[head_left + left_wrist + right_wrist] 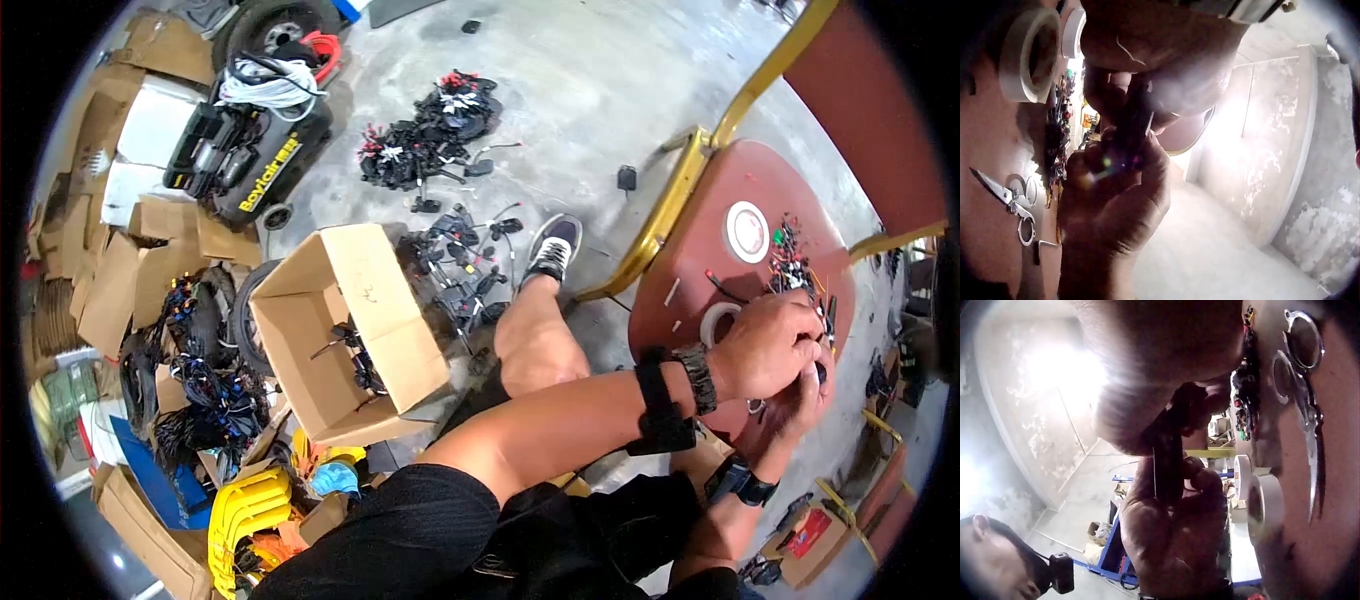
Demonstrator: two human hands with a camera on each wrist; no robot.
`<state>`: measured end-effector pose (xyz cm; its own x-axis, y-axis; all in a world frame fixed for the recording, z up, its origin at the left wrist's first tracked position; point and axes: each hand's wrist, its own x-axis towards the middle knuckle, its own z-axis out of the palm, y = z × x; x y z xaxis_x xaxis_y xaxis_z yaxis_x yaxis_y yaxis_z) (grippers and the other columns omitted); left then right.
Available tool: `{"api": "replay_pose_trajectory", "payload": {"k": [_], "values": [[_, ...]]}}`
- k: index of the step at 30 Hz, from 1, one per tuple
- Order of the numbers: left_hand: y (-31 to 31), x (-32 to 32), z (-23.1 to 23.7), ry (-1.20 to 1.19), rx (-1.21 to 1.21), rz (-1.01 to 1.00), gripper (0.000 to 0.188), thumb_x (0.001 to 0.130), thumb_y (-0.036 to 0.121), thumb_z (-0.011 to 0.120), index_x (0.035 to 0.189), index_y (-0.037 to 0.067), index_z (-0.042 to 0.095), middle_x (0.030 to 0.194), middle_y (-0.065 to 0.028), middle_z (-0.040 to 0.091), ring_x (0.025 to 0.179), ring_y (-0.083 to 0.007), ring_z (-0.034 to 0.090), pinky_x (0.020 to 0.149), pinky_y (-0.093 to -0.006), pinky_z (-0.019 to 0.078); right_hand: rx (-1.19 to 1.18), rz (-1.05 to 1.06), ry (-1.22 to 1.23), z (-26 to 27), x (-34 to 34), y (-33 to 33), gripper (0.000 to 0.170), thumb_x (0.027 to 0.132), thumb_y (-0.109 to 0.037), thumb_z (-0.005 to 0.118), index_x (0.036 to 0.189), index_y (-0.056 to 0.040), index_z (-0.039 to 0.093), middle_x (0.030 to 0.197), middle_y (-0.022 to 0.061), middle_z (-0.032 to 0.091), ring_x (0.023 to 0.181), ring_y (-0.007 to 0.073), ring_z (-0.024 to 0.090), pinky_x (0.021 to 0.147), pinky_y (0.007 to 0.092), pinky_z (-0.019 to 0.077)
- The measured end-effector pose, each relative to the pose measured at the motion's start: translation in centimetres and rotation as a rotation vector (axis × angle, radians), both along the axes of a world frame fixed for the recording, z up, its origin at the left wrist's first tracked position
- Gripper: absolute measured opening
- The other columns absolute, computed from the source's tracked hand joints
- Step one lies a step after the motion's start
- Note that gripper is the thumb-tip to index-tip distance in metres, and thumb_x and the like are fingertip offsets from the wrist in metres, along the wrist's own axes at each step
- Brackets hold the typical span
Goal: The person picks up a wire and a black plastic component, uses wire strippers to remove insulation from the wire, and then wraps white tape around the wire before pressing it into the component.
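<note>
Both hands meet over the brown chair seat (690,250). My left hand (762,350) and right hand (803,397) pinch a small dark, flat-sided piece (1168,465) between their fingertips. Fingers and shadow cover most of it, so I cannot tell its kind. Beside the hands on the seat lie open scissors (1307,412), also seen as steel scissors (1013,200) in the left wrist view. A roll of white tape (747,232) and a second tape roll (718,322) sit close by. A heap of small wired connectors (790,262) lies just beyond the fingers.
An open cardboard box (375,290) with a few black parts inside stands left of my leg. Piles of black cable parts (430,130) lie on the floor. A black air compressor (260,160) and yellow plastic pieces (245,510) are farther left. Another person (997,562) shows in the right wrist view.
</note>
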<state>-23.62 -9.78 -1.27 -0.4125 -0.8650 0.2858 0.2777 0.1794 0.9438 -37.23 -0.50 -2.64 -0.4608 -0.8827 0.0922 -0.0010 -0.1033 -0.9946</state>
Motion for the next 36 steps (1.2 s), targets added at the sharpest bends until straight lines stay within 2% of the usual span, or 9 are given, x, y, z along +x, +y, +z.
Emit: {"api": "replay_pose_trajectory", "payload": {"k": [9,12,15,18,21,25,27,31,36], "values": [[0.4,-1.1,-0.1,0.011,-0.020,-0.032,0.013,0.082,0.011,0.062,0.077,0.000,0.066,0.084,-0.0154,0.060,0.081,-0.0341,0.061,0.072,-0.0438,0.0483,0.068,-0.038,-0.014,-0.3,-1.7,1.2,0.030,0.087,-0.017,0.057,0.109,0.0031,0.057,0.109,0.0073,0.056,0.099,0.0158,0.057,0.089,0.0286,0.0456],[0.5,-1.2,-0.2,0.004,-0.020,-0.011,0.014,0.080,0.011,0.063,0.075,-0.001,0.067,0.084,-0.0153,0.060,0.080,-0.0340,0.061,0.072,-0.0438,0.0484,-0.007,0.121,-0.023,-1.1,-3.0,1.6,0.035,0.092,-0.011,0.046,0.123,0.0038,0.053,0.120,0.0130,0.058,0.108,0.0209,0.059,0.094,0.0331,0.0471],[0.6,-1.5,-0.4,0.009,-0.013,0.029,0.014,0.079,0.011,0.063,0.074,-0.002,0.067,0.083,-0.0157,0.061,0.079,-0.0336,0.061,0.071,-0.0446,0.0488,-0.001,0.151,0.001,-1.2,-3.4,1.5,0.034,0.091,-0.010,0.046,0.122,0.0040,0.053,0.121,0.0126,0.057,0.109,0.0197,0.059,0.093,0.0320,0.0465],[0.7,-2.2,-0.8,0.027,-0.021,0.102,0.012,0.074,0.016,0.065,0.071,0.004,0.068,0.078,-0.0120,0.063,0.075,-0.0316,0.061,0.068,-0.0445,0.0486,0.017,0.092,0.027,-1.6,-4.1,2.0,0.033,0.091,-0.010,0.047,0.121,0.0040,0.054,0.121,0.0127,0.057,0.109,0.0190,0.058,0.092,0.0309,0.0463],[0.5,-2.3,-1.4,0.046,-0.194,0.111,0.010,0.067,0.022,0.067,0.067,0.013,0.069,0.073,-0.0073,0.063,0.071,-0.0296,0.060,0.064,-0.0435,0.0476,0.096,0.000,0.081,-1.6,-4.3,2.7,0.033,0.091,-0.010,0.047,0.120,0.0041,0.054,0.121,0.0128,0.057,0.109,0.0193,0.058,0.092,0.0308,0.0465],[0.4,-2.1,-1.5,0.025,-0.254,0.119,0.009,0.062,0.026,0.067,0.066,0.018,0.069,0.071,-0.0044,0.063,0.069,-0.0288,0.059,0.063,-0.0426,0.0469,0.099,-0.029,-0.052,-1.3,-4.1,2.2,0.033,0.092,-0.011,0.047,0.121,0.0034,0.054,0.119,0.0127,0.059,0.105,0.0193,0.060,0.090,0.0318,0.0478],[0.5,-1.7,-1.2,0.044,-0.195,0.089,0.009,0.067,0.021,0.067,0.068,0.013,0.069,0.075,-0.0072,0.063,0.072,-0.0301,0.060,0.065,-0.0436,0.0477,0.081,-0.065,-0.091,-0.3,-2.4,1.6,0.034,0.092,-0.013,0.047,0.121,0.0028,0.054,0.117,0.0127,0.060,0.103,0.0191,0.061,0.089,0.0321,0.0485],[0.7,-1.1,-0.3,0.046,0.029,0.069,0.011,0.076,0.014,0.065,0.075,0.004,0.069,0.082,-0.0129,0.064,0.078,-0.0328,0.062,0.070,-0.0446,0.0491,0.040,0.123,-0.108,-1.2,-4.2,2.1,0.035,0.090,-0.013,0.051,0.121,0.0020,0.054,0.117,0.0135,0.061,0.103,0.0202,0.061,0.090,0.0323,0.0487],[0.2,0.5,-0.2,0.029,-0.012,0.048,0.012,0.079,0.012,0.063,0.080,0.001,0.070,0.084,-0.0145,0.063,0.079,-0.0335,0.063,0.072,-0.0433,0.0497,0.069,-0.048,-0.046,0.2,-0.2,0.6,0.030,0.085,-0.011,0.058,0.112,0.0012,0.060,0.112,0.0130,0.061,0.099,0.0199,0.060,0.090,0.0313,0.0486]]}}
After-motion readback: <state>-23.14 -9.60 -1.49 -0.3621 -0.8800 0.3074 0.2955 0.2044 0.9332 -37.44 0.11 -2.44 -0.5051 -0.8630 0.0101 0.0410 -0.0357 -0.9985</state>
